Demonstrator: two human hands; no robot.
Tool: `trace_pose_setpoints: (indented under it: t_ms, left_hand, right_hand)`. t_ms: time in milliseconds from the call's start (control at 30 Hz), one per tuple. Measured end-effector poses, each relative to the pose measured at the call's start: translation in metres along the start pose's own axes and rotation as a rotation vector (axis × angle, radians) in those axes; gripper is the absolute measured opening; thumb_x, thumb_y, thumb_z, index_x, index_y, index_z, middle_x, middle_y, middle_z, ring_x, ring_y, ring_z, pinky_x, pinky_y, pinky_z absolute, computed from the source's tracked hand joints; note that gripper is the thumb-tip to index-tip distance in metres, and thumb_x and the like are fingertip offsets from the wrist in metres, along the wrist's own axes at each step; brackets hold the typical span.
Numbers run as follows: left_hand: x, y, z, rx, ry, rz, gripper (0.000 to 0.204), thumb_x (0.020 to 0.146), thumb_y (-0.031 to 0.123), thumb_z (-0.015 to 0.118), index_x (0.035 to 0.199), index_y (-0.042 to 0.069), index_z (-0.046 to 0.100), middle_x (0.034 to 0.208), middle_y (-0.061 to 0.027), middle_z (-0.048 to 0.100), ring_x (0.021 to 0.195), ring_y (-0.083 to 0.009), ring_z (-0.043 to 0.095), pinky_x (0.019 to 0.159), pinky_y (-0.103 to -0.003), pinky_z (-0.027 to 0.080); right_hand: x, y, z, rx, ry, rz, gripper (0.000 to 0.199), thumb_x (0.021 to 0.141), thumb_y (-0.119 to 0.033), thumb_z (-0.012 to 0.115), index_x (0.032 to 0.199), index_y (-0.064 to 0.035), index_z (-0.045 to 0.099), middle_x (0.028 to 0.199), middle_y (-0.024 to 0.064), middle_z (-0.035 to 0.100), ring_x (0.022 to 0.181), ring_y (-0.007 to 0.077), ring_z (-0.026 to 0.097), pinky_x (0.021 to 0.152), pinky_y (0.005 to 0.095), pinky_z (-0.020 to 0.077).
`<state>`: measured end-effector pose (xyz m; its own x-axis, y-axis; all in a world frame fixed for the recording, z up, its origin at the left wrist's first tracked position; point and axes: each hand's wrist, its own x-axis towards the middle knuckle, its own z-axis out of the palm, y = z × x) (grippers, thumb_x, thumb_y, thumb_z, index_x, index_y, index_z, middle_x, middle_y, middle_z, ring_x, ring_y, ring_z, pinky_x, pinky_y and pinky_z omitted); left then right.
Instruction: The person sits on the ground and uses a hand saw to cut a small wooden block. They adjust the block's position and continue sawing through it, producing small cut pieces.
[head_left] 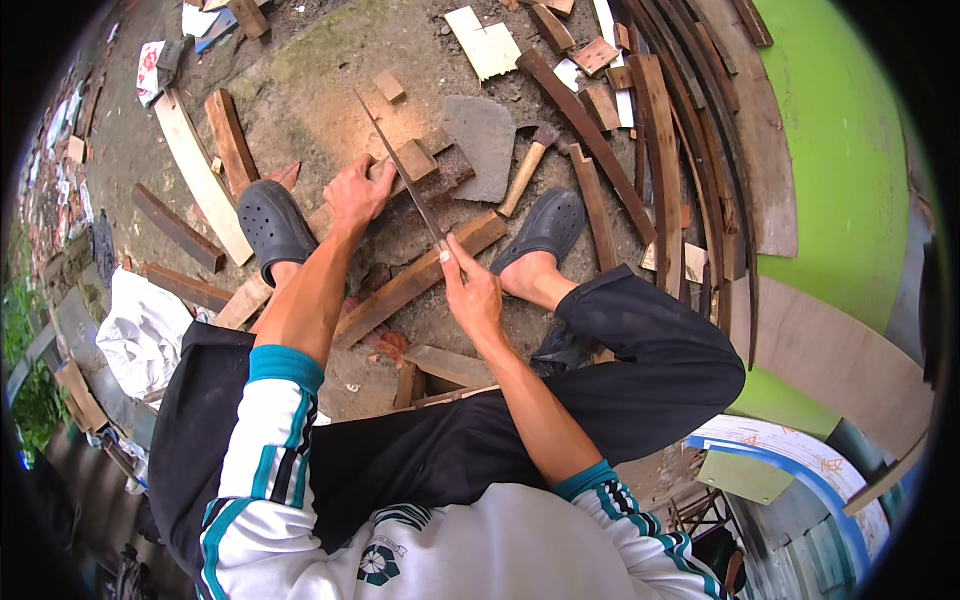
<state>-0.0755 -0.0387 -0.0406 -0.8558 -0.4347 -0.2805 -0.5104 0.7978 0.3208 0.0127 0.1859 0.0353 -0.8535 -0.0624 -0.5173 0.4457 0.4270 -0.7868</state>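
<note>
Right hand [472,290]: clenched around the handle of a saw [405,172]; blade slants up and left across a wood block [425,165]
Left hand [357,193]: pressed flat on block, not gripping
Nearby: hammer [527,168]; grey clogs [272,225]

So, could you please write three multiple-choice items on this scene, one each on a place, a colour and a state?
1. Where does the hammer lie?
A. between the feet
B. on the white cloth
C. in the right hand

2. What colour are the clogs?
A. red
B. dark grey
C. yellow

3. What does the right hand do?
A. hangs free
B. grips the long blade
C. rests on a knee

Answers: 1 A, it lies on the ground between both clogs. 2 B, both look dark grey. 3 B, its fingers close round the blade's near end, while the left hand presses a wood block.
</note>
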Motion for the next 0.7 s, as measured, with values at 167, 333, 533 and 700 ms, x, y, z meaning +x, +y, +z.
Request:
trace_pose_setpoints:
  t_ms: [167, 333, 533, 700]
  left_hand:
    - [-0.001, -0.005, 0.006, -0.029, 0.032, 0.039, 0.059, 0.087, 0.062, 0.057, 0.102, 0.009, 0.075, 0.082, -0.0250, 0.072, 0.082, -0.0423, 0.072, 0.075, -0.051, 0.053]
    - [0.002, -0.002, -0.002, -0.018, -0.047, 0.010, 0.059, 0.088, 0.063, 0.056, 0.107, 0.010, 0.075, 0.087, -0.0259, 0.072, 0.087, -0.0424, 0.072, 0.078, -0.051, 0.054]
    - [0.001, -0.004, 0.000, -0.031, -0.030, 0.023, 0.062, 0.088, 0.065, 0.054, 0.105, 0.010, 0.075, 0.085, -0.0261, 0.072, 0.085, -0.0427, 0.072, 0.078, -0.051, 0.054]
    - [-0.001, -0.006, 0.005, -0.035, -0.012, 0.048, 0.061, 0.089, 0.063, 0.056, 0.111, 0.009, 0.074, 0.084, -0.0256, 0.073, 0.084, -0.0412, 0.073, 0.076, -0.050, 0.055]
  right_hand:
    - [-0.007, 0.001, -0.004, -0.045, -0.043, 0.094, 0.041, 0.103, -0.034, 0.059, 0.135, -0.0099, 0.065, 0.115, 0.0199, 0.073, 0.095, 0.0221, 0.073, 0.087, 0.0330, 0.0529]
    - [0.025, -0.030, 0.004, -0.044, -0.024, 0.060, 0.042, 0.102, -0.035, 0.061, 0.135, -0.0093, 0.065, 0.117, 0.0209, 0.072, 0.100, 0.0239, 0.072, 0.089, 0.0319, 0.0524]
    - [-0.024, 0.001, -0.007, -0.080, -0.016, 0.089, 0.043, 0.102, -0.034, 0.061, 0.137, -0.0094, 0.064, 0.118, 0.0214, 0.073, 0.105, 0.0200, 0.071, 0.090, 0.0317, 0.0526]
    - [0.002, -0.022, -0.001, -0.136, -0.021, 0.068, 0.042, 0.102, -0.035, 0.060, 0.137, -0.0109, 0.064, 0.110, 0.0229, 0.074, 0.093, 0.0167, 0.070, 0.083, 0.0322, 0.0532]
